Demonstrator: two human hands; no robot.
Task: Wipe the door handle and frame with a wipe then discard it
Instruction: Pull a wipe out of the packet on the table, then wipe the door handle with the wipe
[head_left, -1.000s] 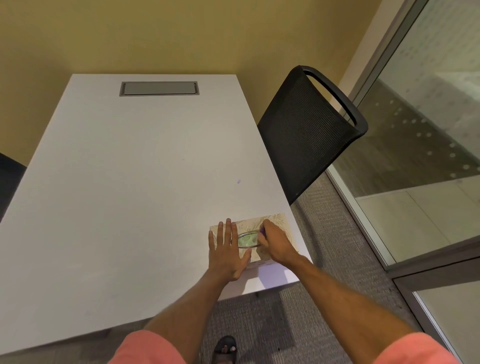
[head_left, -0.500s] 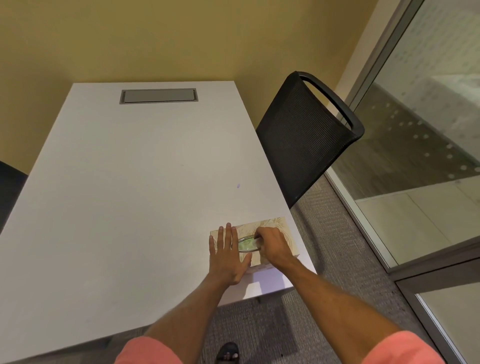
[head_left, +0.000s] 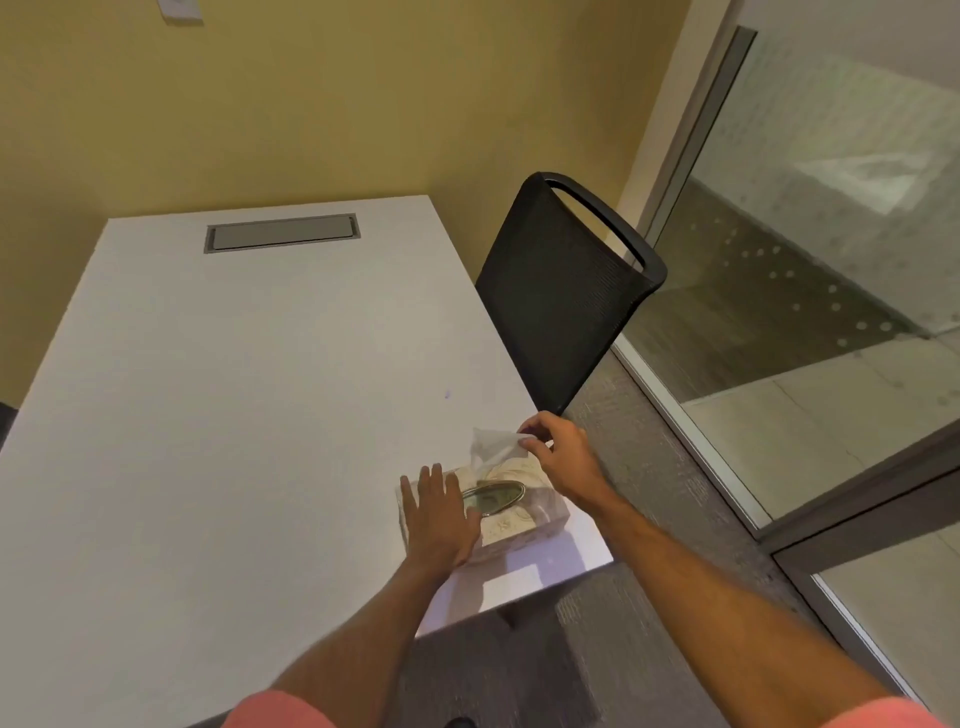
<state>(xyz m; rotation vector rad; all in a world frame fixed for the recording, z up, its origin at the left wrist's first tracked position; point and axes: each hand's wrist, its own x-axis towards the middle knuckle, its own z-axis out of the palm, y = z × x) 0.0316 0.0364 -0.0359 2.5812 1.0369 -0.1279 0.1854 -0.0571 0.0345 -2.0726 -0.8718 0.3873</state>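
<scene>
A patterned tissue box (head_left: 524, 512) with an oval opening sits near the front right corner of the white table (head_left: 234, 415). My left hand (head_left: 439, 517) lies flat on the box's left end, fingers spread, pressing it down. My right hand (head_left: 558, 449) pinches a white wipe (head_left: 491, 446) that rises out of the opening, its lower part still in the box. A glass door with a grey metal frame (head_left: 857, 488) stands at the right. No door handle is in view.
A black mesh chair (head_left: 561, 296) stands against the table's right side, just beyond the box. A grey cable hatch (head_left: 280, 233) is set into the table's far end. Yellow wall behind; grey carpet (head_left: 649, 519) runs between table and glass.
My right hand went from inside the box's opening to above and right of it, drawing a wipe out. The left hand stayed on the box. The camera tilted up.
</scene>
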